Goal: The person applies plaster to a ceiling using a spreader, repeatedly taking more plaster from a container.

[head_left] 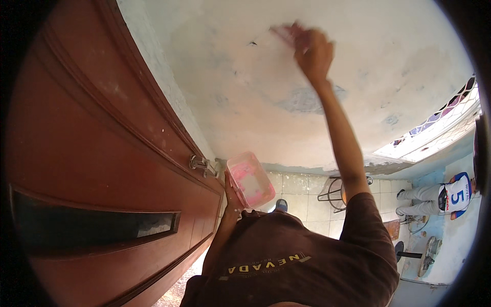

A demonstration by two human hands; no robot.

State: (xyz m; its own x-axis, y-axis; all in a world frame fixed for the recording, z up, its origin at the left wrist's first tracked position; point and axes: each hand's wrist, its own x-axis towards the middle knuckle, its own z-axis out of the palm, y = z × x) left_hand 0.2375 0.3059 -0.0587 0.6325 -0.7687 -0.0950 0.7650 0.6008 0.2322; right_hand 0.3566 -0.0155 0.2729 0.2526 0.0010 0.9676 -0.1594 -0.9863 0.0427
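My right hand (316, 57) is raised at the wall (230, 87), fingers closed around a reddish flat scraper (285, 36). Motion blurs the tool, and its edge lies at or close to the wall surface. Pale and grey patches mark the plaster, with a small dark chip to the left of the scraper. Low by my body, my left hand (231, 198) grips the side of a pink plastic tub (264, 180). Whitish paste lies in the tub's bottom, and pink smears show around its inner walls. Part of the left hand's fingers is hidden by the tub.
A brown door (102, 138) with a metal handle (203, 166) stands close on my left. To the right are a round stool (335, 194) on the tiled floor (302, 197) and a window with a white grille (434, 128). Another person (452, 197) stands farther right.
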